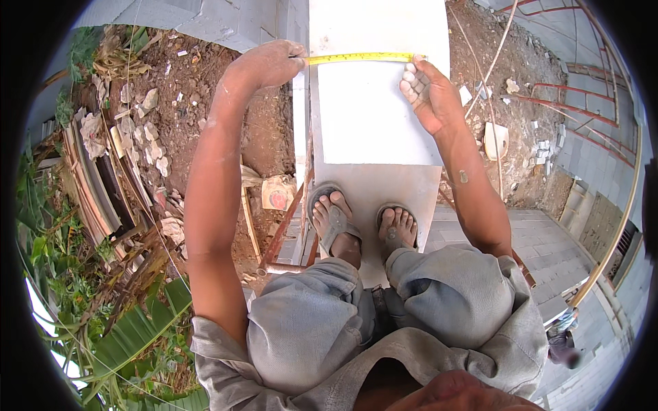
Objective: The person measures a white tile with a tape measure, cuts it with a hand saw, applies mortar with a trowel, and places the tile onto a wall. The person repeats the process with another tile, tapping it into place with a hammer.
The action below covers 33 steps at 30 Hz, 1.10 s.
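A yellow tape measure (363,58) is stretched straight across a white slab (380,116), from its left edge toward the right. My left hand (274,63) is closed on the tape's left end at the slab's edge; whether the case is in that hand is hidden. At the other end, the thumb and forefinger of my right hand (433,96) pinch the tape, and its other fingers curl beneath, dusted white. Both my feet, in sandals, are on a grey board (373,185) at the slab's near end.
Rusty scaffold tubes (291,226) stand beside the board. Far below lie rubble-strewn soil (199,130), a grey block floor (528,246) and a person (565,339) at lower right. Grey block walls (233,24) rise behind; a bamboo pole (617,260) leans right. Banana leaves (140,335) grow left.
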Motion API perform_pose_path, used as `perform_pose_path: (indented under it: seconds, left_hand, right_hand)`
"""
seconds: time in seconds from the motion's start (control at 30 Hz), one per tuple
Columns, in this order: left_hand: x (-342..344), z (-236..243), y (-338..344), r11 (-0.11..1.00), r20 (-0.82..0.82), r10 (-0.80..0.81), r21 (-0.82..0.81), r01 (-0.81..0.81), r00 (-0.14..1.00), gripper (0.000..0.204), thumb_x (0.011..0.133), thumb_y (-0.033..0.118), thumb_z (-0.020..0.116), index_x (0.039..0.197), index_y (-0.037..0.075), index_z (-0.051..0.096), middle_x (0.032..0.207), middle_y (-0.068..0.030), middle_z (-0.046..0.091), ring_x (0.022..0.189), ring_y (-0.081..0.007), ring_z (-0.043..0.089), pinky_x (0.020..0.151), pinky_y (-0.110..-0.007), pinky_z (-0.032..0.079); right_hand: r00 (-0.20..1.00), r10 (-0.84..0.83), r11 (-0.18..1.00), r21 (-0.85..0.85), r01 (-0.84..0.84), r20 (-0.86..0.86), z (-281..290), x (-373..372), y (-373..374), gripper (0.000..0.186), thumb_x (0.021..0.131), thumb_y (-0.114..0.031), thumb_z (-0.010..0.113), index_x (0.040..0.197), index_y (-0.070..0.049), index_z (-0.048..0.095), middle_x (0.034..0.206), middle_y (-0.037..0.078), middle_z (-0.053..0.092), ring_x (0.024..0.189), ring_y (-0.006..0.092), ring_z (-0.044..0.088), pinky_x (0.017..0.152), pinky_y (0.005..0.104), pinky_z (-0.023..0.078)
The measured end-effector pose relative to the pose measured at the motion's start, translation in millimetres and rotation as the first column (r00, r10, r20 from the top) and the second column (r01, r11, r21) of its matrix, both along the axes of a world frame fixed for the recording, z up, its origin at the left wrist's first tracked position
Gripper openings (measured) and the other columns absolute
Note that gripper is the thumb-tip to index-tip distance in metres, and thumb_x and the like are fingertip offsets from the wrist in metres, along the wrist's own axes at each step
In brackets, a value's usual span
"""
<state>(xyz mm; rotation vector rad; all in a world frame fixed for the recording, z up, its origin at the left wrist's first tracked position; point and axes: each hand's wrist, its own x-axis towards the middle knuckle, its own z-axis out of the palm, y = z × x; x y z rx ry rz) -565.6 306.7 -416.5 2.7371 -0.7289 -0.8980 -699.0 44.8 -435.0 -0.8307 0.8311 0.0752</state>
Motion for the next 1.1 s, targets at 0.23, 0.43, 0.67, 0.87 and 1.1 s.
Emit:
perform_pose_path:
  seconds: [0.23,0.43,0.67,0.87,1.1]
  left_hand:
    - [23.0,3.3,-27.9,0.999,-0.308,0.006,0.041,0.007,0.951,0.037,0.089,0.039,0.055,0.115,0.013,0.065,0.076,-0.0049,0.059,0.058,-0.0151,0.054,0.05,-0.034,0.049]
    - [27.5,5.7,-20.9,0.997,-0.36,0.056,0.077,-0.031,0.931,0.036,0.092,0.04,0.054,0.112,0.012,0.064,0.074,-0.0019,0.056,0.057,-0.0115,0.053,0.046,-0.028,0.046]
    - [32.7,7.7,-25.9,0.996,-0.421,0.063,0.081,-0.031,0.905,0.035,0.095,0.039,0.052,0.115,0.013,0.062,0.07,0.0015,0.054,0.056,-0.0092,0.051,0.044,-0.026,0.042]
    - [61.2,-18.7,34.1,0.977,-0.351,0.028,0.208,0.048,0.936,0.036,0.093,0.04,0.052,0.115,0.016,0.067,0.067,0.0006,0.056,0.054,-0.0118,0.05,0.047,-0.03,0.04]
    - [43.9,15.3,-10.1,0.989,-0.354,0.085,0.145,-0.035,0.931,0.041,0.092,0.046,0.057,0.113,0.012,0.068,0.082,-0.0026,0.063,0.075,-0.0146,0.056,0.069,-0.034,0.047]
  right_hand:
    - [0.996,-0.06,0.994,-0.097,0.052,-0.072,4.8,11.2,9.1,0.027,0.095,-0.017,0.06,0.111,0.004,0.055,0.091,0.014,0.063,0.079,0.0234,0.066,0.072,0.0385,0.061]
    - [0.996,-0.065,0.987,-0.152,0.054,-0.064,-1.4,13.1,13.5,0.021,0.096,-0.008,0.053,0.109,0.009,0.052,0.09,0.016,0.062,0.076,0.0243,0.066,0.075,0.0419,0.063]
    - [0.994,-0.105,0.964,-0.247,0.097,-0.016,1.5,13.1,15.1,0.016,0.097,-0.005,0.05,0.102,0.01,0.052,0.083,0.015,0.06,0.066,0.021,0.064,0.07,0.0393,0.064]
    - [0.987,-0.151,0.96,-0.246,0.135,-0.05,0.4,16.5,22.2,0.017,0.099,-0.008,0.048,0.101,0.007,0.053,0.081,0.014,0.061,0.057,0.0193,0.063,0.061,0.0353,0.063]
    - [0.984,-0.171,0.956,-0.249,0.156,-0.039,-0.5,9.6,3.6,0.016,0.099,-0.008,0.047,0.102,0.007,0.052,0.084,0.014,0.06,0.064,0.0187,0.064,0.069,0.039,0.064]
